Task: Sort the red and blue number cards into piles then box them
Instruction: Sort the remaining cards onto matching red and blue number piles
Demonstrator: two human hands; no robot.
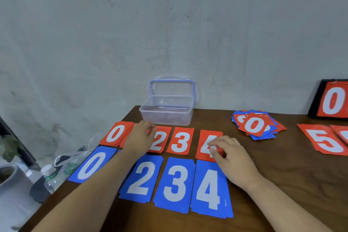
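What worries me most is my right hand (233,156). Its thumb and forefinger are closed together on the near right corner of the red 4 pile (207,137), thin rectangular red cards with a white numeral. If I pull from that corner, the whole pile could slide or fan out. It would skew into the blue 4 pile (209,188) of matching blue cards, which lies just in front and nearly touches it.

My left forearm lies across the blue row, so a careless drag back could sweep those cards off the brown wooden table (282,167).

My left hand (140,138) sits between the red 0 pile (115,133) and the red 2 pile (160,141), covering whatever lies there. Its fingers (151,128) are curled downward, but I cannot tell whether they hold a card.

The mixed heap of red and blue cards (254,125) lies well to the right of both hands, beyond easy reach of my right fingertips (212,149). It looks unsorted, so I judge the sorting only partly done.

The clear plastic box (165,118) stands just behind my left hand, with its lid tipped up against the wall. I see no cards in it.
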